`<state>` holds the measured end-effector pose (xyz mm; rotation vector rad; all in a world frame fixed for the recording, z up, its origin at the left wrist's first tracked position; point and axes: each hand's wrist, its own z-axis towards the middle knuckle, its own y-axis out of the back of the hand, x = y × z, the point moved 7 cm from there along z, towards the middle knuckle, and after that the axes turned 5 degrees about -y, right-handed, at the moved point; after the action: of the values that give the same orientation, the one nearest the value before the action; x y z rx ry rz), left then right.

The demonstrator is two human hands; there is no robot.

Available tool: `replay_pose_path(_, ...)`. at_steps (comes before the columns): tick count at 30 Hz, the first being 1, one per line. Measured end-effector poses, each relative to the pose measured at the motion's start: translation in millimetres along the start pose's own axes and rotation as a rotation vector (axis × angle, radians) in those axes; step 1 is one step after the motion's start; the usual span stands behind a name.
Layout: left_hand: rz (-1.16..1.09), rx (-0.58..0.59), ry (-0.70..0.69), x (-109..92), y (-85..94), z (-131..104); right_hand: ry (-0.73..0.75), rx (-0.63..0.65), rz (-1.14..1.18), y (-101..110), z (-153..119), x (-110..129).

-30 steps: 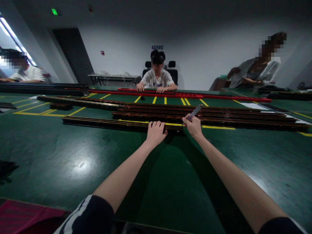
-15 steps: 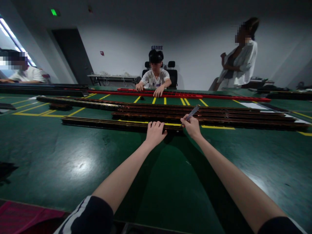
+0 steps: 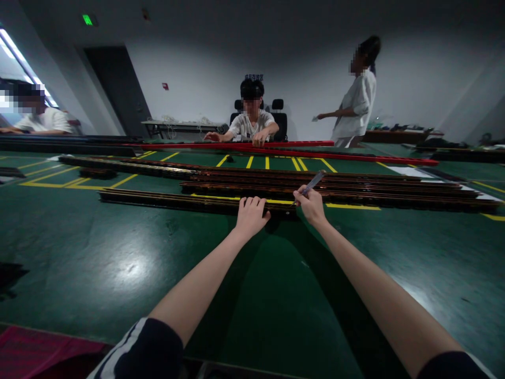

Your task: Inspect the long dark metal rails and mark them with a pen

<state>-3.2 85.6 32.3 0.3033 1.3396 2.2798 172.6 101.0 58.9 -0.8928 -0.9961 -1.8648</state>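
A long dark strip (image 3: 169, 201) lies across the green table (image 3: 130, 263). My left hand (image 3: 252, 214) rests on it near its right end, fingers curled over the top and thumb at the near side. Just to the right, my right hand (image 3: 310, 204) grips a translucent pen-like tool (image 3: 314, 180), tilted with its lower tip at the strip's right end. Behind both hands lie several long dark strips (image 3: 355, 189) side by side, with coppery edges.
Across the table a seated person (image 3: 252, 123) handles red strips (image 3: 307, 143). Another person (image 3: 357, 100) stands at the back right, and one sits (image 3: 43, 118) at the far left. Yellow tape lines (image 3: 351, 207) mark the table. A dark object (image 3: 11, 276) lies at the left edge.
My hands and the pen-like tool look unchanged. The person opposite has shifted a red strip to the right and spread their hands. The standing person has moved left and turned.
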Motion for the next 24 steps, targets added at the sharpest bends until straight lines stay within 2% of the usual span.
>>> replay_pose_path(7, 0.002, 0.012, -0.002, 0.6, -1.0, -0.2, -0.007, -0.009, 0.011, 2.5, -1.4, 1.7)
replay_pose_path(24, 0.003, 0.001, -0.003, 0.1, -0.6, 0.2, -0.018, -0.124, 0.095, 13.2, 2.2, -7.3)
